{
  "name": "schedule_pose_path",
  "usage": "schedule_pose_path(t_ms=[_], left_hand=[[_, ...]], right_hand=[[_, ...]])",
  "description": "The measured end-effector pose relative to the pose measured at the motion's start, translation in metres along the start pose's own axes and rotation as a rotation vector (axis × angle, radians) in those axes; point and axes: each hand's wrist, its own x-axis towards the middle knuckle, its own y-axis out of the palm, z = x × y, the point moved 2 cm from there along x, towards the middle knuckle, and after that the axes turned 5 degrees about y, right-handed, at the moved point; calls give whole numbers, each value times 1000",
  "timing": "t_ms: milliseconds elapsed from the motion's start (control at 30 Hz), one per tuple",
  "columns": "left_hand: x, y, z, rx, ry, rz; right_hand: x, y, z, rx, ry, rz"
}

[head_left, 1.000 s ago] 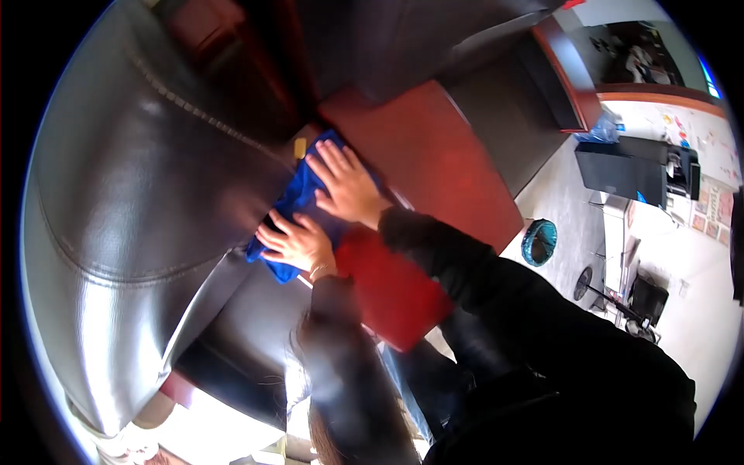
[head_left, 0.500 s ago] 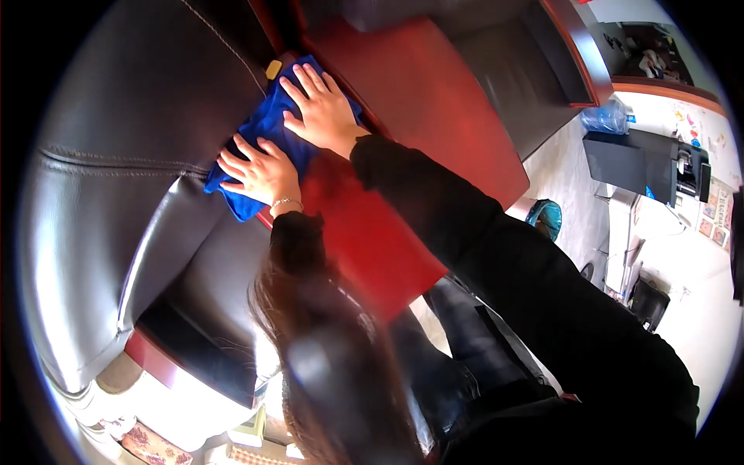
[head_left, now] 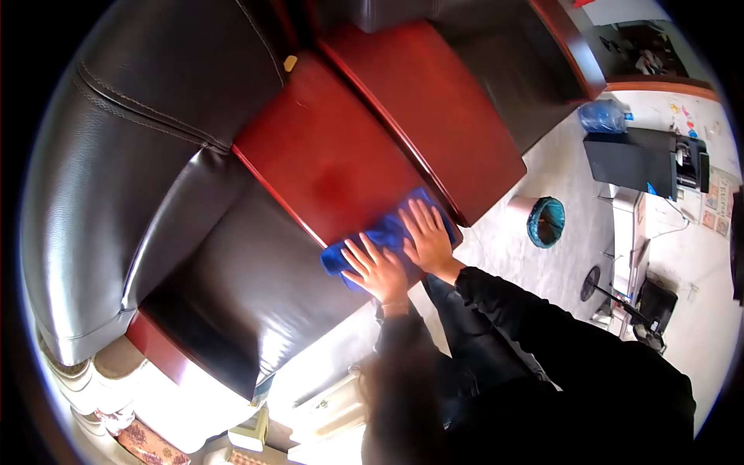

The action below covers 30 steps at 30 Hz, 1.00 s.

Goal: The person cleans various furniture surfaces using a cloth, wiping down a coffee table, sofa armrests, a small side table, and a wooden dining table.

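In the head view, the left hand (head_left: pixel 380 273) and right hand (head_left: pixel 431 242) press flat, open with fingers extended, on the blue cloth (head_left: pixel 355 249), which lies across the near end of the red tabletop (head_left: pixel 318 163) beside the dark leather seat (head_left: pixel 240 263).

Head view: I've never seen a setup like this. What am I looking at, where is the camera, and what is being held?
There is no machine here: a person in dark sleeves wears the camera on their head, and all three pictures look forward and down from it. The left hand and right hand are bare, fingers spread, palms down on a blue cloth. They seem to press it rather than grip it. The cloth lies at the near end of a reddish-brown wooden surface; in the earlier pictures it was at the far end, where a small yellow object shows. Dark padded seating stands alongside.
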Motion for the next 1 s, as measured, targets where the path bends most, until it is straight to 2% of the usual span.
schedule_pose_path(t_ms=[300,433,533,767,933,1000], left_hand=[[-2,-2,-1,-1,9,5],[-3,-3,-2,-4,0,-11],[-2,-4,-5,-11,21,-113],[-2,-2,-15,53,18,-114],[6,14,-86,78,-119,-144],[14,34,-133,68,-62,-126]], right_hand=[[-5,-1,-1,-46,-11,-7],[-8,-1,-4,-37,-82,-40],[-6,4,-8,2,-175,-20],[13,-2,-27,197,-438,-61],[32,-42,-86,152,-302,-62],[41,-69,-126,200,-201,-135]])
